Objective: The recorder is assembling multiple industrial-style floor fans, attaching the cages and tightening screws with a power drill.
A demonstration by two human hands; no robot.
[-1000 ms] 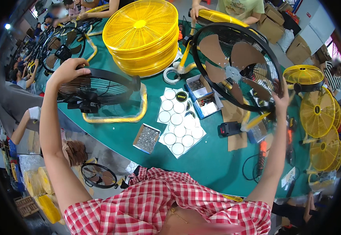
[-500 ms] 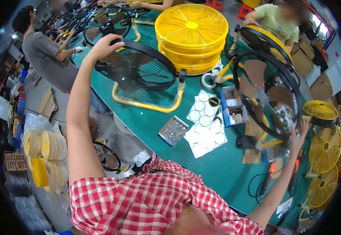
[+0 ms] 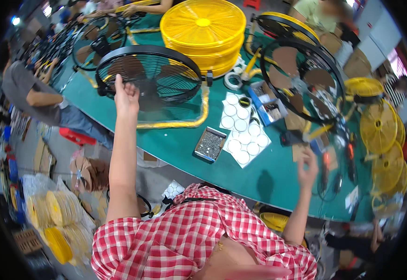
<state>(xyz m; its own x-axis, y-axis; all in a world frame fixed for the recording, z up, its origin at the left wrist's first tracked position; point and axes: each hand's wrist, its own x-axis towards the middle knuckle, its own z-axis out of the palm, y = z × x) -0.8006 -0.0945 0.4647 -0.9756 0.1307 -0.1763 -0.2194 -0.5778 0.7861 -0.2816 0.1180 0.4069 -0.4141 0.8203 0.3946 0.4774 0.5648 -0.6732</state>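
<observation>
A black fan [image 3: 166, 77] with a wire cage and dark blades leans back on its yellow tube stand on the green table. Just in front of its left rim is my left hand [image 3: 127, 97], one finger stretched up and the others loosely bent, with nothing in it. My right hand [image 3: 307, 167] hovers over the table's right side, its fingers loosely curved and apart, empty. Beyond it stands a second black fan [image 3: 285, 77] with brown blades, tilted up on a yellow stand. Between the fans lie sheets of round white stickers [image 3: 243, 128] and an open box of small metal parts [image 3: 211, 143].
A tall stack of yellow fan grilles [image 3: 203, 39] stands at the back. Right of the stickers is a blue parts box [image 3: 266, 103]. Power screwdrivers [image 3: 350, 156] hang or lie at the right. A co-worker [image 3: 33, 88] stands at the left.
My left hand has come off the top of the left fan and down to its front. The fan now sits less tilted. My right hand has left the right fan and drawn back toward me.
</observation>
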